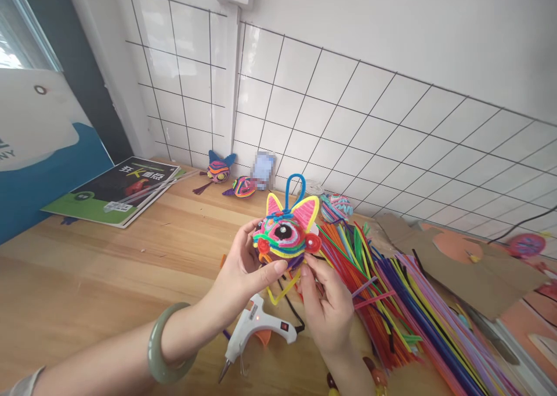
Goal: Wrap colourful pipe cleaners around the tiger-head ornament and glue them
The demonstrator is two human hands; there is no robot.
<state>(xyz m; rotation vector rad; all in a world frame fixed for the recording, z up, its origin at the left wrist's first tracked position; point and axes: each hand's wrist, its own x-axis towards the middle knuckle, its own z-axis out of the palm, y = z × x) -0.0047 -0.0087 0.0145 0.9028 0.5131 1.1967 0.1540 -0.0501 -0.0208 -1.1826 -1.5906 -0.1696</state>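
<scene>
Left forearm (108, 352); eared figure (285, 244) between both hands (246, 265).

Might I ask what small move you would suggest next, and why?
I would probably press the yellow strip against the underside of the colourful toy: it hangs below in a bent shape, the right hand is at its upper end, and the left hand supports the toy.

Sits upright in left hand (249, 263) as a rainbow-striped animal-head ornament (284, 246) with yellow-edged pink ears, blue top loop, dark eyes and red discs; below left thumb, shows a bent yellow strip (274, 301) running to fingertips of right hand (326, 300).
</scene>
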